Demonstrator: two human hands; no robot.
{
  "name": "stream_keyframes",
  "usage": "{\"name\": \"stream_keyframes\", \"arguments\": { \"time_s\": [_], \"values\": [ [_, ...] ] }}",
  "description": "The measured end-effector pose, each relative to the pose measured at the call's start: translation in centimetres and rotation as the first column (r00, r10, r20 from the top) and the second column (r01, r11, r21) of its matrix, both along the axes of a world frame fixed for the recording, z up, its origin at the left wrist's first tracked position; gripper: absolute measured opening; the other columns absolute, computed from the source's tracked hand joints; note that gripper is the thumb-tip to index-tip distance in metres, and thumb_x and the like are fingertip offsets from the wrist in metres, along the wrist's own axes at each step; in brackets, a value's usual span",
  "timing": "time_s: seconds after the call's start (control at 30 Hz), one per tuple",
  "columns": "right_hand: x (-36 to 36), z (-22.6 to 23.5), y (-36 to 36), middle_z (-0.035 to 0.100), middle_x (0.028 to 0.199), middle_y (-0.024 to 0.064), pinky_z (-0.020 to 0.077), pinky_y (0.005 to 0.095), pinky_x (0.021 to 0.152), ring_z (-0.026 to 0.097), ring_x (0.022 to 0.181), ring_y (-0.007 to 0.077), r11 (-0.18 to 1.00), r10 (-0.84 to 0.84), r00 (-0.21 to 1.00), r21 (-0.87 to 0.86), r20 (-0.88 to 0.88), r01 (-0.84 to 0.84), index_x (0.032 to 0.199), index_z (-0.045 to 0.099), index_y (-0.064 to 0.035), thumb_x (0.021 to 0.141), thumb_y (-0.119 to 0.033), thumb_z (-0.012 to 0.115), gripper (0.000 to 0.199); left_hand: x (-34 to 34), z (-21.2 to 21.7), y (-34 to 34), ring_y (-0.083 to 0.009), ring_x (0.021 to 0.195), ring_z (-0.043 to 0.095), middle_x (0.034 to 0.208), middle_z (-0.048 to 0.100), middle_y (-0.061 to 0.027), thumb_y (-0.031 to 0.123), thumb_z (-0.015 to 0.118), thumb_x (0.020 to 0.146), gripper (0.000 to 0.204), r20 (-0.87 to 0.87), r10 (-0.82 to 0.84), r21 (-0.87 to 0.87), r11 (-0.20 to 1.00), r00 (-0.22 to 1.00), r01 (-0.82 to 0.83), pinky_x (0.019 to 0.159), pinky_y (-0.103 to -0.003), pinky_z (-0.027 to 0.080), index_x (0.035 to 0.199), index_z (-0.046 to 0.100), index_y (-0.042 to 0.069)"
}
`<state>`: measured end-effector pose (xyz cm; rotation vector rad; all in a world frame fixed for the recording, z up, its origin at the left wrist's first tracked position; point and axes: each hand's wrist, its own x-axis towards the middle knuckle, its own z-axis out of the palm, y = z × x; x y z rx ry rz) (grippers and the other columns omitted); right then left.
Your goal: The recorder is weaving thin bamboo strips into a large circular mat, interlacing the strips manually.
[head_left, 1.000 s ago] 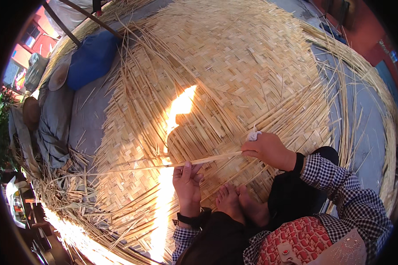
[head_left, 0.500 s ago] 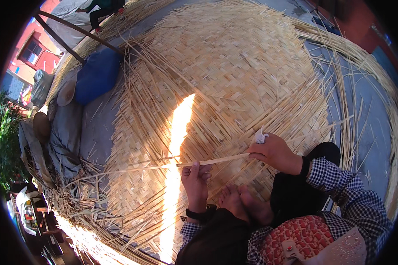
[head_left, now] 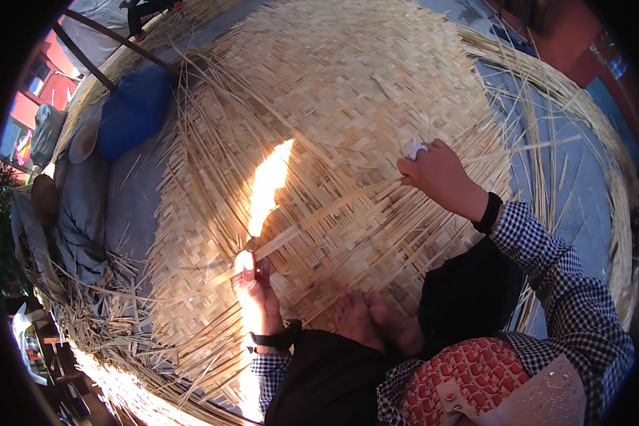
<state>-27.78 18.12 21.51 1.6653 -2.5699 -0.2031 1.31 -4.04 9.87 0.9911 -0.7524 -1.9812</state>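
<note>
A long, pale flat reed strip (head_left: 328, 211) runs between my two hands, above the woven mat. My left hand (head_left: 258, 302) is closed on it near my left knee, thumb on top, in bright sunlight. Farther out to the right, my right hand (head_left: 444, 179) pinches the same strip, and its tail passes beyond that hand. White wrapping (head_left: 414, 149) covers a finger of my right hand. Beneath lies the large mat (head_left: 362, 85) in a herringbone weave, with loose strip ends fanning out along its near side. My bare feet (head_left: 362, 316) rest on it.
Long bundled reeds (head_left: 561, 82) curve along the right side. Scraps of reed (head_left: 106, 312) are heaped at the left. A blue cloth (head_left: 135, 113) hangs by wooden poles (head_left: 117, 39) at upper left, near grey sacking (head_left: 85, 220). Part of another person (head_left: 145, 13) shows at the far left.
My hands have moved apart along the strip: the left went leftward, the right went farther from my body. More of the strip now stretches between them, and the view has shifted slightly.
</note>
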Motion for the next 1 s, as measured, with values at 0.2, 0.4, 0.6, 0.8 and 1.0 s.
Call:
{"name": "stream_keyframes", "arguments": {
  "time_s": [0.2, 0.4, 0.6, 0.8, 1.0],
  "values": [
    [5.7, -3.9, -4.9, 0.067, 0.091, 0.0141, 0.0517, 0.043, 0.079, 0.068, 0.09, 0.0312, 0.928, 0.259, 0.696, 0.026, 0.669, -0.371, 0.118, 0.055, -0.0064, 0.09, -0.047, 0.064, 0.05, -5.9, -4.6, 6.4, -0.022, 0.092, 0.065, 0.1, 0.068, -0.0108, 0.003, 0.066, 0.09, 0.011, -0.267, -0.532, -0.161, 0.847, 0.804, 0.507, 0.083, -0.036, 0.055, 0.101, 0.064, 0.006],
    [1.2, -9.1, -1.7, 0.066, 0.088, 0.0142, 0.0518, 0.0445, 0.067, 0.066, 0.077, 0.0329, 0.923, 0.1, 0.398, 0.064, 0.912, -0.38, 0.12, 0.055, -0.0119, 0.101, -0.026, 0.048, 0.025, -5.4, -5.2, 3.1, -0.0174, 0.099, 0.065, 0.108, 0.07, -0.0115, -0.002, 0.068, 0.087, 0.03, 0.1, -0.644, -0.153, 0.744, 0.759, 0.651, 0.088, -0.03, 0.052, 0.117, 0.066, 0.001],
    [-7.5, -10.1, -3.1, 0.059, 0.084, 0.0052, 0.0497, 0.0285, 0.055, 0.062, 0.068, 0.0126, 0.455, 0.315, 0.091, -0.234, 0.945, 0.859, 0.125, 0.047, -0.0054, 0.105, -0.013, 0.036, 0.025, -11.5, -8.4, -1.8, -0.0167, 0.103, 0.065, 0.109, 0.07, -0.0079, 0.008, 0.065, 0.091, 0.031, 0.399, -0.72, -0.029, 0.609, 0.567, 0.793, 0.079, -0.028, 0.053, 0.122, 0.066, 0.002],
    [-6.5, -18.7, -6.0, 0.059, 0.105, 0.0181, 0.052, 0.0394, 0.071, 0.065, 0.086, 0.0244, 0.709, 0.048, 0.154, -0.142, 0.987, 0.691, 0.12, 0.04, -0.0002, 0.103, -0.011, 0.036, 0.02, -17.5, -9.7, -3.0, -0.0153, 0.091, 0.065, 0.107, 0.067, -0.0075, 0.004, 0.045, 0.092, 0.031, 0.617, -0.521, -0.06, 0.716, 0.59, 0.696, 0.073, -0.027, 0.053, 0.117, 0.063, 0.001],
    [-7.0, -22.0, -9.6, 0.061, 0.098, 0.0215, 0.0496, 0.0401, 0.075, 0.064, 0.085, 0.0302, 0.838, 0.022, 0.329, -0.197, 0.944, 0.509, 0.115, 0.044, 0.0004, 0.098, -0.008, 0.043, 0.019, -16.5, -8.2, -2.5, -0.0181, 0.091, 0.063, 0.105, 0.064, -0.0101, 0.0, 0.051, 0.091, 0.031, 0.212, -0.558, 0.128, 0.829, 0.802, 0.544, 0.072, -0.032, 0.056, 0.121, 0.059, 0.001]
  ]
}}
